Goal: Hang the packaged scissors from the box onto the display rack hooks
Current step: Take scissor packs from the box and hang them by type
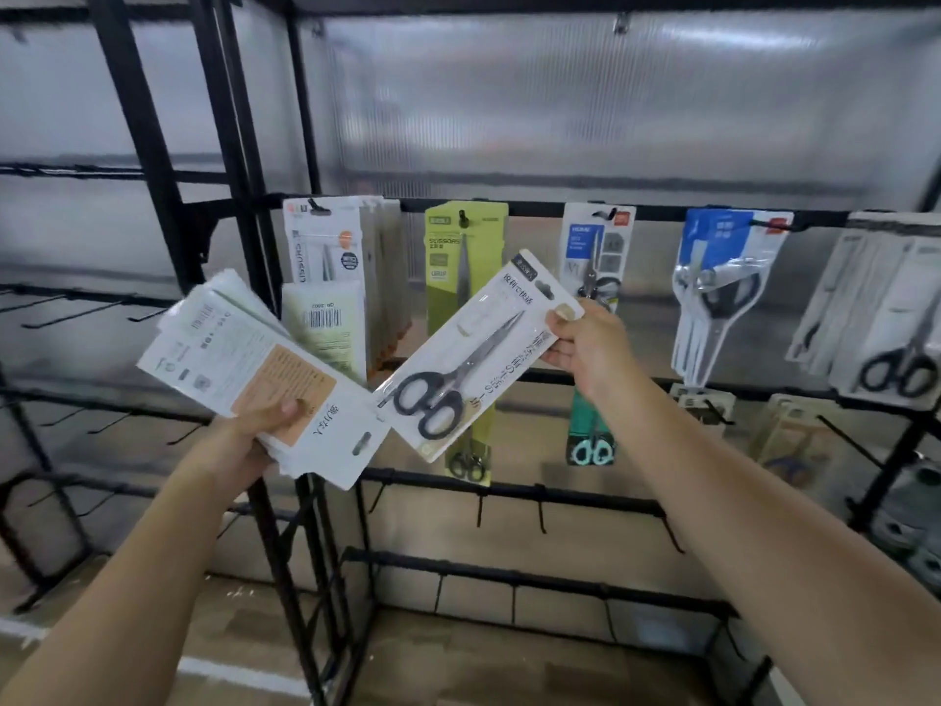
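Note:
My left hand [244, 440] grips a stack of white scissors packages [239, 369], backs facing me, held low at the left in front of the rack. My right hand [585, 349] pinches one package of black-handled scissors [473, 354] by its upper right edge. That package is tilted, its hang hole pointing up and right, in front of the green package. The box is not in view.
The black wire display rack [509, 208] carries hung packages: white ones [326, 247], a green one [458, 257], a teal-handled pair [593, 277], blue-carded ones [723, 277] and grey ones [896, 308]. Bare hooks [540, 517] stick out on the lower bars and on the left rack [76, 308].

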Demonstrator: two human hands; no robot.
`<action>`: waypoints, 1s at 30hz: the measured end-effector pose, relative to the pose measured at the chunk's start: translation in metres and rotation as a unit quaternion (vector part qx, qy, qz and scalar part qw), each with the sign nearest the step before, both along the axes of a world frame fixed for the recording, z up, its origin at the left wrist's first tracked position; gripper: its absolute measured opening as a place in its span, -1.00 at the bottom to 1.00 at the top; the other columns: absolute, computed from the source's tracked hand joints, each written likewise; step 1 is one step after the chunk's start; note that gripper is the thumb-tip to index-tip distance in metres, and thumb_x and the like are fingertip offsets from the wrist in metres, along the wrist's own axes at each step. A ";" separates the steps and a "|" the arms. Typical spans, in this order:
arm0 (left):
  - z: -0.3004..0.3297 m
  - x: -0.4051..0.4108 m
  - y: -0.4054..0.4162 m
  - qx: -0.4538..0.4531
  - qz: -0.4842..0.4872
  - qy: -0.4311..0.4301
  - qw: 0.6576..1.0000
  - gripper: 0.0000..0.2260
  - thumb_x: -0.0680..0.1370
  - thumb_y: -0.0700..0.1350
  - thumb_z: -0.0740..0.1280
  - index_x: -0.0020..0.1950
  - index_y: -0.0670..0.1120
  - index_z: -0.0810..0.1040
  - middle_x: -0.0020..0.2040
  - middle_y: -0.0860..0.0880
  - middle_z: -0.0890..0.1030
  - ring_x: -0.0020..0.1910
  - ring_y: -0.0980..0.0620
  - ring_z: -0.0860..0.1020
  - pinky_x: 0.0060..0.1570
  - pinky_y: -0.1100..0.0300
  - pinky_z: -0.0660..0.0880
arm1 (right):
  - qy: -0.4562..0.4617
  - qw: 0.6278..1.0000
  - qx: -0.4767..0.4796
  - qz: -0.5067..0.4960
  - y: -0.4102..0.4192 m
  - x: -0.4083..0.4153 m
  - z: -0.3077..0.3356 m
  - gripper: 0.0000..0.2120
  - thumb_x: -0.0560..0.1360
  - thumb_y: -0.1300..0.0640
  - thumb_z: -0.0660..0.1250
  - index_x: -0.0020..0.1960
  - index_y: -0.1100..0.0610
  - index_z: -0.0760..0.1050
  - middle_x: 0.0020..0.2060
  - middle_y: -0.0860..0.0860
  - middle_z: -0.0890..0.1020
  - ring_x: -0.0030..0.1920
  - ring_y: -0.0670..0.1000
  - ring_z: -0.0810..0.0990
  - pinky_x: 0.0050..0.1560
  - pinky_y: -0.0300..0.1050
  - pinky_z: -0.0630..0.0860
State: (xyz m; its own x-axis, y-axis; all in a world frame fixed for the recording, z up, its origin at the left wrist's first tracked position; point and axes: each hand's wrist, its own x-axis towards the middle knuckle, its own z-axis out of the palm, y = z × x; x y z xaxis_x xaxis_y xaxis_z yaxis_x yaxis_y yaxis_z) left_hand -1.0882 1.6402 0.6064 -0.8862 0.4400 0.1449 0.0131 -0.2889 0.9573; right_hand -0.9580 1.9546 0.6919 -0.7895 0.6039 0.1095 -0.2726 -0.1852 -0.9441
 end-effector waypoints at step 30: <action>0.062 0.123 0.310 -0.030 -0.321 0.050 0.945 -0.69 0.26 -0.25 0.45 -0.01 -0.07 0.62 -0.08 -0.04 0.71 -0.12 0.01 0.68 -0.29 0.19 0.59 | 0.092 0.938 -0.060 -0.330 0.202 0.241 0.027 -0.86 0.53 0.33 0.21 -0.05 0.11 0.43 -0.17 0.03 0.61 -0.20 0.02 0.60 -0.10 0.01 0.57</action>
State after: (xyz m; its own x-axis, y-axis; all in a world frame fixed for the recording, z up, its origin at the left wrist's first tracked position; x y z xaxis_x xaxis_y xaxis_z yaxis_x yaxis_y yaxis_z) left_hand -0.9655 1.9502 0.6680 -0.4172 0.8926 0.1709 -0.0554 -0.2126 0.9756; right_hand -0.7165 2.1566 0.7185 -0.2137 0.9709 0.1082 -0.5215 -0.0197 -0.8530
